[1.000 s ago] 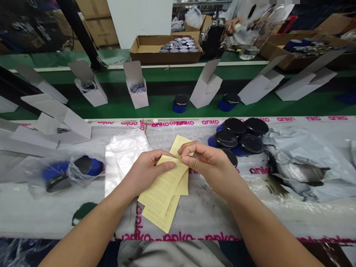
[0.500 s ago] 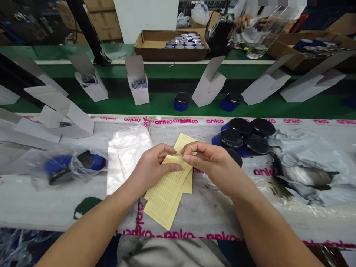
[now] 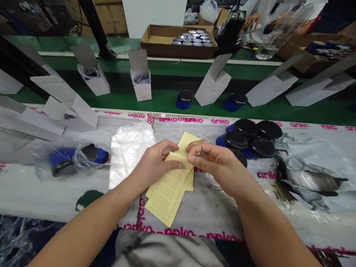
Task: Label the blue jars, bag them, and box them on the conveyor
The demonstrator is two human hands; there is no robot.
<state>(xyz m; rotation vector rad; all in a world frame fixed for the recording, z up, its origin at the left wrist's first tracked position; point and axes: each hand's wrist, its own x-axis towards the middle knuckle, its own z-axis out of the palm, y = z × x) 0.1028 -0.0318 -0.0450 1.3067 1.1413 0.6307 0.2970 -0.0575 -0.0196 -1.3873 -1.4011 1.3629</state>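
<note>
Several yellow sheets printed with rows of small text, which look like label sheets [image 3: 168, 191], overlap at the middle of the bench. My left hand [image 3: 157, 163] is closed on the top sheet, its thumb lying flat over the upper part. At that sheet's upper right edge, my right hand [image 3: 219, 167] has thumb and forefinger pinched together. Whether a peeled label is between those fingertips is too small to make out. Beside my left hand lies a stack of clear plastic bags [image 3: 129, 148]. Blue jars with black lids [image 3: 263, 146] stand grouped beyond my right hand.
Open white boxes [image 3: 140, 79] line the green ledge, with two jars [image 3: 184, 99] among them. Bagged jars [image 3: 91, 154] lie at left, a torn grey plastic bag [image 3: 314, 170] at right. Behind are a carton of lids [image 3: 178, 42] and another person's hand [image 3: 251, 21].
The view has shifted slightly, moving most things a little to the right. Both hands stay at the sheets, with the right fingers moving only slightly.
</note>
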